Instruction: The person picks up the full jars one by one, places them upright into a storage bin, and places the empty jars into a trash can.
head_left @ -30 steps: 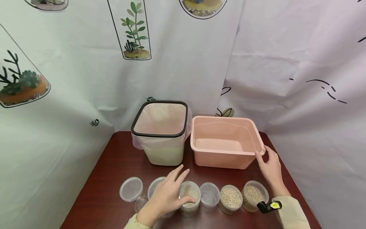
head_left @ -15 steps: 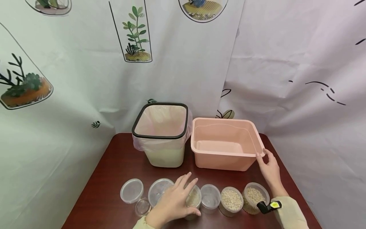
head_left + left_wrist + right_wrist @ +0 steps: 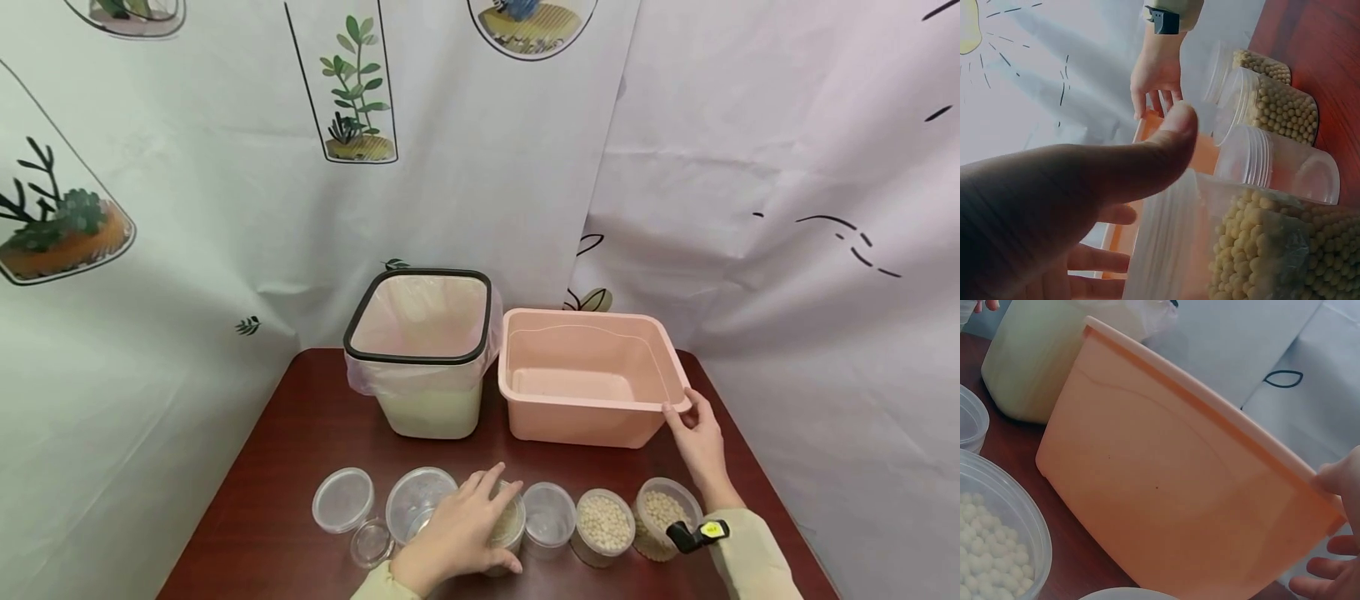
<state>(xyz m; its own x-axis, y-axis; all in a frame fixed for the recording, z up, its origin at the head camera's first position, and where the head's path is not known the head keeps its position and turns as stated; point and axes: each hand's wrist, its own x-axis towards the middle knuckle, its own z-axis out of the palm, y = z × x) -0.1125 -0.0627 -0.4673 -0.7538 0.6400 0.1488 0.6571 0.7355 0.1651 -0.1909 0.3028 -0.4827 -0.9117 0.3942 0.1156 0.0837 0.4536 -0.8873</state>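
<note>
My left hand is over a clear lidded tub of pale dried beans. In the left wrist view its thumb reaches across above the lid edge of that tub, and the fingers spread along the lid's other side. At the right, my right hand holds the front right corner of a pink plastic basin, with the thumb against the rim. The basin has nothing inside it and stands on the table.
Right of the lidded tub are a see-through tub and two tubs of beans. Leftward lie a wide clear tub, a round lid and a small clear round piece. A bag-lined bin stands behind.
My left hand has moved right and lower, from above the tubs to around the lidded tub. My right hand has stayed at the basin's corner.
</note>
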